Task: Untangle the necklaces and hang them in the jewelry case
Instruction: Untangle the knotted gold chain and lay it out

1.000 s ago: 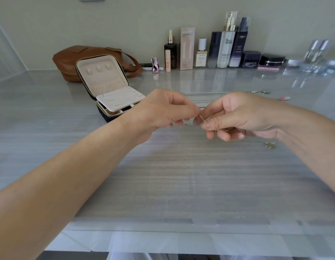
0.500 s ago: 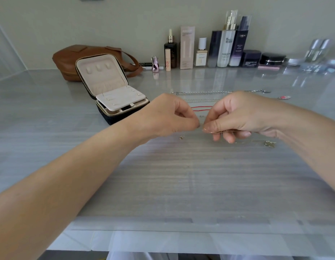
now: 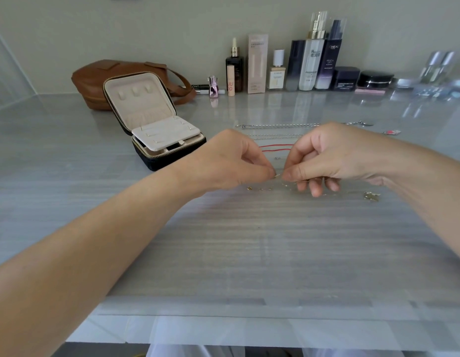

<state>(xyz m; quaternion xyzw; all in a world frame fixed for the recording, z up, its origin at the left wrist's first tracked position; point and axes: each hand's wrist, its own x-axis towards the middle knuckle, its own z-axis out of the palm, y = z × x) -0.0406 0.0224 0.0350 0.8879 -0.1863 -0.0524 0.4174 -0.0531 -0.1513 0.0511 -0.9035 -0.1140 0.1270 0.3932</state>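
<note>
Left hand [image 3: 231,161] and right hand [image 3: 334,155] both pinch a gold necklace [image 3: 277,175] low over the bench [image 3: 249,240], right of the open jewelry case [image 3: 156,130]; it looks light, limp and kink-prone, best pinched beside the tangle

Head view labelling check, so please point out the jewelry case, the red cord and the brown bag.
jewelry case [image 3: 138,105], head view, cream lining of the open lid.
red cord [image 3: 275,146], head view, middle of the upper strand.
brown bag [image 3: 92,78], head view, leather top left of the case.

Brown leather bag [image 3: 95,81] at the wall, row of cosmetic bottles [image 3: 309,63], grey striped tabletop [image 3: 249,253]
</note>
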